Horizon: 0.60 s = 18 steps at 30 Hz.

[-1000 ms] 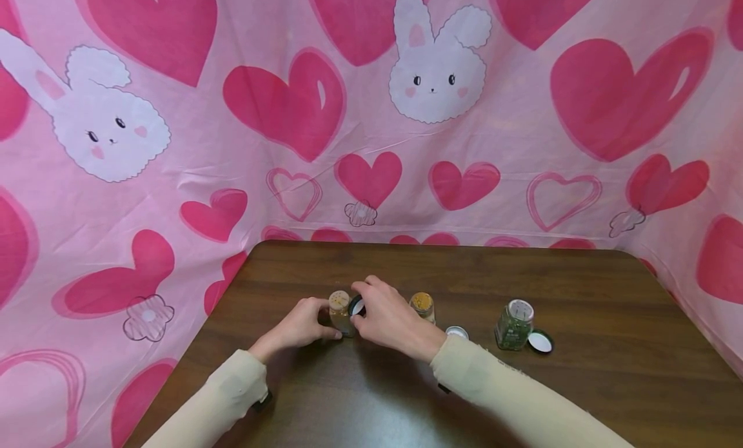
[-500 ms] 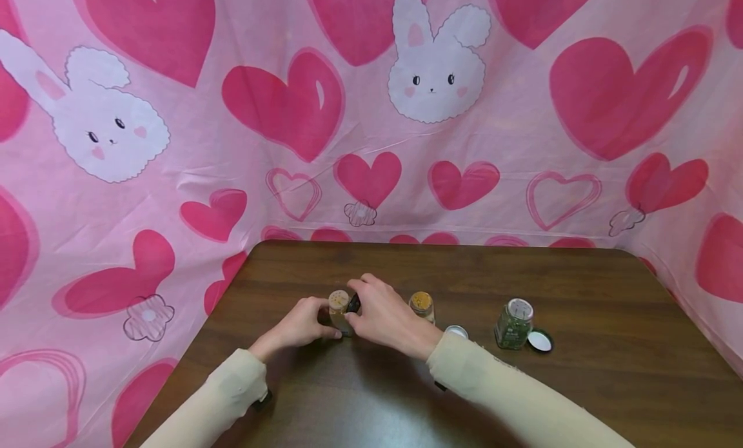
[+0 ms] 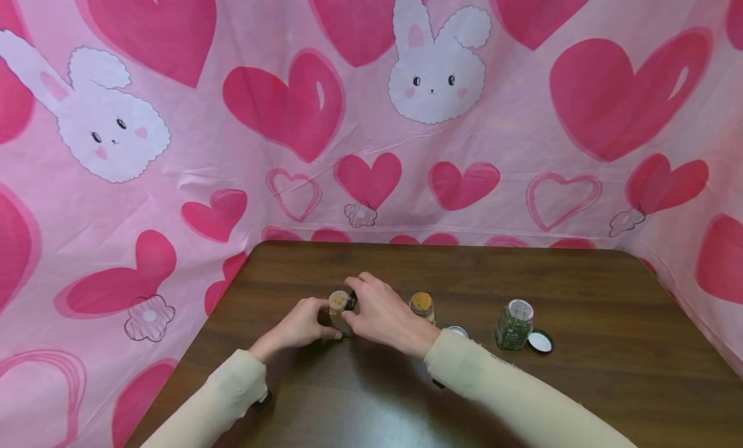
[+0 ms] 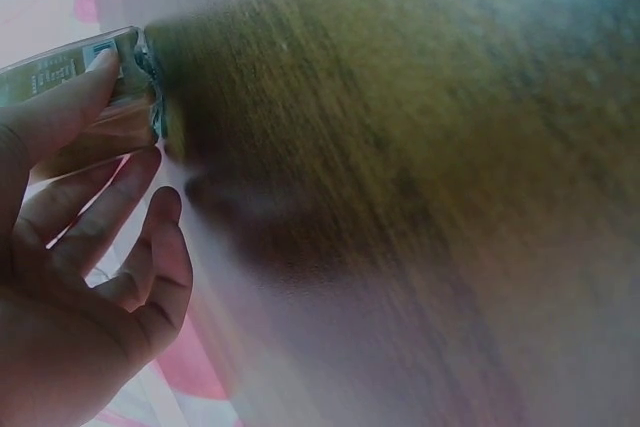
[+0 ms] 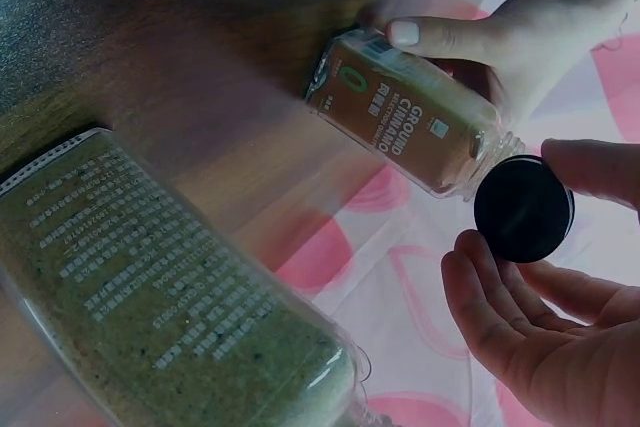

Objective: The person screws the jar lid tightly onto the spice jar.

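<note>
My left hand [image 3: 302, 323] grips a clear jar of ground cinnamon [image 5: 400, 117] that stands upright on the table. In the left wrist view the thumb lies along the label and fingers sit on the other side, near the base. The jar's pale sifter top [image 3: 339, 299] shows uncovered. My right hand [image 3: 387, 316] pinches a round black lid [image 5: 523, 209] between thumb and fingers. That lid is held on edge right beside the jar's mouth, its dark outer face toward the right wrist camera.
Right of the hands stands an uncapped jar of yellowish-brown spice [image 3: 422, 304], with a lid [image 3: 457, 332] beside it, partly behind the right sleeve. Farther right are an uncapped green herb jar [image 3: 514, 325] and its upturned lid [image 3: 540, 341]. A pink heart-print cloth [image 3: 371, 138] hangs behind the table [image 3: 371, 396].
The black lid has turned in my right fingers, so its white inside no longer shows, and has shifted slightly left toward the cinnamon jar's top. My left hand and the jar stay put.
</note>
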Motion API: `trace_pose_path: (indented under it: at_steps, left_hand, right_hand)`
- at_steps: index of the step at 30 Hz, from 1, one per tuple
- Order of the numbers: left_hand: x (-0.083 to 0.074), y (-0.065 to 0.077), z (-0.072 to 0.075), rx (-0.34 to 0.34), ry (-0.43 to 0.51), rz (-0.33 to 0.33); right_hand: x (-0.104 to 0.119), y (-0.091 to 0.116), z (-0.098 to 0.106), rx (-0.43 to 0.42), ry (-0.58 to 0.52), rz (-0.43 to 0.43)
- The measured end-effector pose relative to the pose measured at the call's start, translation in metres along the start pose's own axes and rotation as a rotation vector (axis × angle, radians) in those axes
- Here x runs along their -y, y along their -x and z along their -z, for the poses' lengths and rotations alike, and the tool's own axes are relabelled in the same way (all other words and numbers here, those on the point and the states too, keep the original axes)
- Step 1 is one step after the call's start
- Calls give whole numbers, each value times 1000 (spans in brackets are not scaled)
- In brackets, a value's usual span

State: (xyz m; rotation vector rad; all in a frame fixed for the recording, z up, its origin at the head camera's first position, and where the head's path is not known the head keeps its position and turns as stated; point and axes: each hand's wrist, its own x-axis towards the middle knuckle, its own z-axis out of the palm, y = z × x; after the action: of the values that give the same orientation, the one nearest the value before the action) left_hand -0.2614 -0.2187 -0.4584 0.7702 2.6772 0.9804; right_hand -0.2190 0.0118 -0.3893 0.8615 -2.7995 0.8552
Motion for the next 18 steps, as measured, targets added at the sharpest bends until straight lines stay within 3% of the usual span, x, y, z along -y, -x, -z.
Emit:
trace_pose_path:
  at_steps: [18]
  left_hand:
    - [-2,0,-1,-5,4,8]
  right_hand:
    - [-1,-5,-1,-12,14,42]
